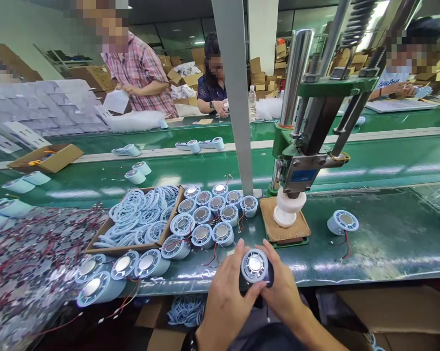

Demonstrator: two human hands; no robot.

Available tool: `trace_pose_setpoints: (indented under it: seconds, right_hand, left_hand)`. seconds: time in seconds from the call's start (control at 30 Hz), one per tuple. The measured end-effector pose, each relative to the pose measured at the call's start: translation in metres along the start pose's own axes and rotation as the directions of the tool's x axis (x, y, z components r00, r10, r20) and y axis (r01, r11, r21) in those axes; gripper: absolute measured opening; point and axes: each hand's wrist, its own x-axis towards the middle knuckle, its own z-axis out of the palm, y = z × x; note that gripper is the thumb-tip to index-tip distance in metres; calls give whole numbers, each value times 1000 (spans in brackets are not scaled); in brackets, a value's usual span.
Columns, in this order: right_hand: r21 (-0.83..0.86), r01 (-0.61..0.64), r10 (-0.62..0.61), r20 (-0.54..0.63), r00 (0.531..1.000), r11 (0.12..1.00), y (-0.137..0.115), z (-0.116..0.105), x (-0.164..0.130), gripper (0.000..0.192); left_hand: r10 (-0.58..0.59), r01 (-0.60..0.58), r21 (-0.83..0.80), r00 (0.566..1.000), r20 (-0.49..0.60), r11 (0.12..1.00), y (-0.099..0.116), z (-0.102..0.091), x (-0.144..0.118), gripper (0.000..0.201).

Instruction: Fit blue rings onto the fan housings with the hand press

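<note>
Between my left hand (229,285) and my right hand (281,285) is a round light-blue motor housing (255,265) with a silver disc in its middle. Fingers of both hands wrap its sides, and the thumbs meet at its near edge. It is held over the front edge of the green bench. Just beyond stands a green hand press (300,165), its white round die (287,209) low over a wooden pad (303,230). Left of the press, several similar housings (201,214) with thin wires are grouped. One more housing (344,222) sits to the right.
A cardboard box (91,248) of light-blue rings stands left of the housings. Many small wired parts (40,258) cover the far left. A grey post (238,97) rises beside the press. Across the green conveyor (190,168) are several co-workers, with cartons behind them.
</note>
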Motion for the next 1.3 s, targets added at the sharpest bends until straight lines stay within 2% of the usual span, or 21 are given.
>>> trace_pose_setpoints:
  seconds: [0.1,0.2,0.4,0.5,0.57,0.7,0.8,0.93,1.03,1.13,1.23,1.3]
  right_hand:
    - [15,-25,25,-15,1000,1000,-2,7,0,83]
    - [52,-27,28,-1,1000,998,-2,8,1,86]
    - [82,-61,59,25,998,995,-2,6,1,93]
    - [76,-93,88,60,994,993,-1,5,1,94]
    - [70,-115,108,97,989,991,0,4,1,91]
    - [30,-129,122,171,978,991,1,0,3,71]
    - [11,-99,96,158,983,995,1,-2,4,64]
    - [21,-29,27,110,994,999,-3,-7,2,59]
    - [49,107,-107,3,994,993,-14,-15,1,57]
    - [27,239,-236,-83,968,971,-30,-27,3,63]
    - [18,268,-265,-99,959,963,-44,-35,6,70]
    - [53,242,-235,-115,965,969,-50,-36,7,77]
  left_hand:
    - [-41,42,-16,998,51,999,7,5,9,72]
    - [-98,101,-41,993,70,994,4,10,9,71]
    - [-257,258,-127,966,27,958,5,21,-2,63]
    - [-297,294,-194,955,16,936,8,25,-4,63]
    - [-300,293,-250,954,12,923,8,28,-6,63]
    - [-328,304,-374,945,-1,876,6,35,-9,65]
    - [-352,307,-422,936,-29,853,3,43,-13,67]
    - [-341,296,-418,939,-37,859,-2,45,-23,69]
    - [-266,224,-382,962,-60,897,-1,39,-34,69]
    - [-201,160,-377,977,-74,912,3,31,-42,73]
    - [-187,141,-422,980,-68,895,8,23,-41,80]
    - [-142,102,-448,988,-57,888,12,17,-36,75]
